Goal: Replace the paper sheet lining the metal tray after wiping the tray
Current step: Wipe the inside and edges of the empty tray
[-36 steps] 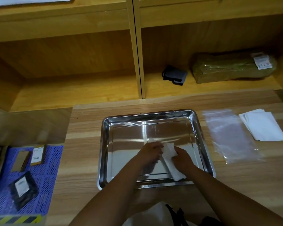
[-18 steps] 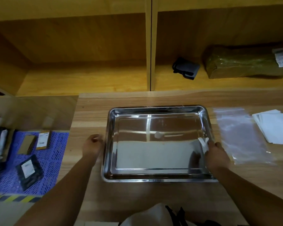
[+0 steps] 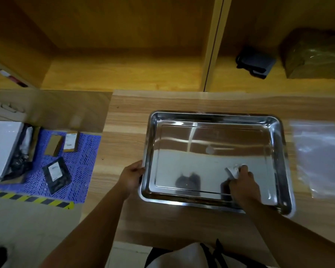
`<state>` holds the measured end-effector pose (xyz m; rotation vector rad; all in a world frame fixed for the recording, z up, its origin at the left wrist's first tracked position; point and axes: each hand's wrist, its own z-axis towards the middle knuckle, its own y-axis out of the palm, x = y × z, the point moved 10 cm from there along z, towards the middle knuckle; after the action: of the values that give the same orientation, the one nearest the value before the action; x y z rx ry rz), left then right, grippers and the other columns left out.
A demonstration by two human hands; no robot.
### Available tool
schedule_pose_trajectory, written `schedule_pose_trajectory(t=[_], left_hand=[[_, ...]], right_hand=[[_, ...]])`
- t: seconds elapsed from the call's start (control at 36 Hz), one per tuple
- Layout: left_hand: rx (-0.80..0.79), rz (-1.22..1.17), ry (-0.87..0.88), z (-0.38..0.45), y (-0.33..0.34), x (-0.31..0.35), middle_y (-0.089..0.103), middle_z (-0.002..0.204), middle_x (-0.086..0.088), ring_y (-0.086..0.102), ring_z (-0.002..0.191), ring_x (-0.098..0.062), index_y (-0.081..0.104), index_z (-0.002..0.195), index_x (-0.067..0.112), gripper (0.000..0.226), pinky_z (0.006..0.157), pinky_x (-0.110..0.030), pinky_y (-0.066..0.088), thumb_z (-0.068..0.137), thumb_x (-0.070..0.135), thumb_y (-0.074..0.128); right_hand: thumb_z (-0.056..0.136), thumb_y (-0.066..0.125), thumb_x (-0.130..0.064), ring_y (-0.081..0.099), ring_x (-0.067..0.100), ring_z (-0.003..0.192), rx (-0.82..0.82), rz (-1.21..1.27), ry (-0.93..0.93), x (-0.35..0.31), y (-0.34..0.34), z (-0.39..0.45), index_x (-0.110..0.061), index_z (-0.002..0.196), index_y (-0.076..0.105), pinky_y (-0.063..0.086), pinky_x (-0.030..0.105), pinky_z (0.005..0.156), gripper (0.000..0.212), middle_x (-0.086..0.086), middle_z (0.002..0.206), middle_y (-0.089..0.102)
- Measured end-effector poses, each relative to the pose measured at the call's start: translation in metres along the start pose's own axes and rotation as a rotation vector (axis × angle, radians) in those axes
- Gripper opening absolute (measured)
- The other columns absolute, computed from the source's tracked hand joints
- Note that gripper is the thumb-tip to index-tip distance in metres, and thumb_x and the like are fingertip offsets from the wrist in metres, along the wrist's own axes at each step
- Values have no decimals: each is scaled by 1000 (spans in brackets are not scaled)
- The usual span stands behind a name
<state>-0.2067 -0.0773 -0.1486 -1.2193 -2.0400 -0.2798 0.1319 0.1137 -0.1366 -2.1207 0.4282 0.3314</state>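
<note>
A shiny rectangular metal tray [image 3: 213, 118] lies on the wooden table, bare inside, with no paper sheet in it. My right hand [image 3: 244, 185] is inside the tray near its front right part, shut on a crumpled white wipe [image 3: 233, 169] pressed against the tray floor. My left hand [image 3: 132, 176] grips the tray's left rim near the front corner. The stack of white paper sheets seen earlier at the right is out of the frame now.
A clear plastic sleeve [image 3: 321, 157] lies flat to the right of the tray. Wooden shelves behind the table hold a dark pouch [image 3: 254, 61] and a wrapped greenish package [image 3: 315, 57]. Down to the left, a blue floor mat [image 3: 79, 163] carries small boxes and packets.
My left hand left the wipe, moved to the tray's left side and now grips its rim. My right hand carried the wipe to the tray's right edge, then back inward. The view shifted left.
</note>
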Motion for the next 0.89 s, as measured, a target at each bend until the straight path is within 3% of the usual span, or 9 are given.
schedule_pose_trajectory(t=[0.11, 0.22, 0.33, 0.44, 0.58, 0.72, 0.83, 0.89], left_hand=[[-9, -23, 7, 0, 2, 2, 76, 82, -4, 69, 62, -11, 74, 99, 13, 20, 57, -21, 53, 96, 6, 56], [-31, -4, 5, 4, 1, 2, 75, 87, -4, 70, 65, -9, 72, 109, 9, 21, 57, -19, 53, 96, 7, 57], [-21, -23, 12, 7, -2, -1, 71, 94, -10, 69, 62, -4, 68, 119, 3, 27, 56, -14, 51, 94, 2, 57], [-33, -48, 14, 7, -1, -3, 73, 105, -11, 70, 68, -1, 68, 121, 8, 30, 58, -13, 50, 95, 3, 55], [-80, -53, -6, 10, 0, -6, 73, 114, -5, 71, 99, -17, 68, 124, 17, 31, 77, -21, 56, 97, 11, 55], [-54, -40, -37, 12, -4, -9, 75, 108, -5, 69, 94, -22, 70, 121, 20, 30, 87, -37, 53, 96, 11, 55], [-55, -68, -44, 10, -3, -7, 73, 104, -10, 70, 75, -10, 67, 123, 13, 32, 66, -20, 55, 96, 3, 53], [-62, -67, -38, 11, -1, -6, 72, 110, -14, 70, 75, -9, 66, 125, 10, 33, 63, -18, 54, 95, 4, 55]], right_hand=[[91, 54, -11, 56, 31, 86, -33, 13, -37, -34, 35, -9, -15, 126, 38, 46, 36, 71, 39, 15, 117, 54], [90, 56, -20, 61, 38, 104, -62, 22, -47, -69, 70, -15, -17, 127, 35, 55, 44, 82, 43, 15, 122, 54], [95, 52, -26, 59, 39, 106, -70, 22, -95, -107, 104, -27, -15, 129, 36, 51, 43, 83, 40, 17, 124, 51], [94, 53, -18, 59, 38, 106, -75, 7, -144, -131, 132, -39, -12, 131, 34, 52, 43, 84, 42, 19, 126, 49], [93, 56, -13, 58, 37, 110, -82, 10, -141, -145, 149, -41, -11, 139, 29, 52, 40, 85, 54, 19, 133, 47], [92, 57, -15, 55, 35, 119, -157, 33, -132, -167, 169, -47, -11, 142, 30, 50, 41, 92, 57, 17, 136, 49], [89, 57, -25, 58, 31, 107, -248, 151, -144, -187, 193, -54, -13, 129, 40, 51, 41, 85, 45, 12, 120, 57], [87, 56, -28, 61, 28, 97, -296, 268, -119, -190, 201, -54, -15, 120, 47, 51, 39, 80, 36, 9, 108, 61]])
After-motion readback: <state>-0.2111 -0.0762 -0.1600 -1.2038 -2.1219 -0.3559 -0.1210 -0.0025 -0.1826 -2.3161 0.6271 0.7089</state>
